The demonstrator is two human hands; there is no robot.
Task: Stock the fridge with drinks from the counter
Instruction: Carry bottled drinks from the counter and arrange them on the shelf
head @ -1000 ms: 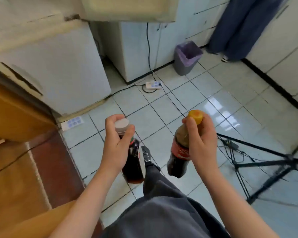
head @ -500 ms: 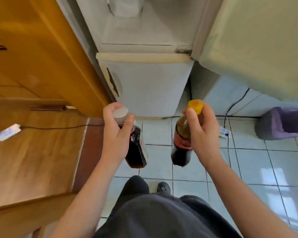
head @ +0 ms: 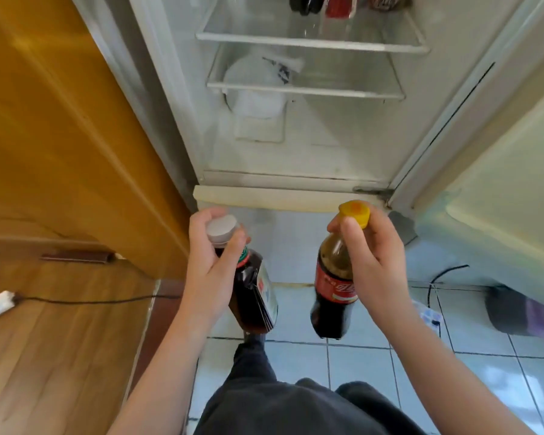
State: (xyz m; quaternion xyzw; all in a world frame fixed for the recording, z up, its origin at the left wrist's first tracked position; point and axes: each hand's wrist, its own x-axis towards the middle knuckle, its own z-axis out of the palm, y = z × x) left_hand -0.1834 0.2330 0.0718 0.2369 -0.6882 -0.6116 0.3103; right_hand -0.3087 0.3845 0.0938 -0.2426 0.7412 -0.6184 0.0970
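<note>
My left hand (head: 212, 268) grips the neck of a dark drink bottle with a white cap (head: 255, 293). My right hand (head: 374, 265) holds a cola bottle with a yellow cap and red label (head: 333, 290) by its neck. Both bottles hang upright in front of the open fridge (head: 296, 158). Its wire-edged glass shelves (head: 308, 42) show above, with several drinks (head: 336, 4) standing on the top one at the frame edge. A white container (head: 255, 86) sits on the lower shelf at the left.
The fridge door (head: 509, 158) stands open at the right. A wooden cabinet panel (head: 76, 127) rises at the left beside a wooden floor with a cable. A purple bin (head: 528, 312) sits on the tiled floor at the right. My legs are below.
The view has swung from the tiled floor up to the open fridge interior. Both hands hold their bottles as before, now nearer the fridge.
</note>
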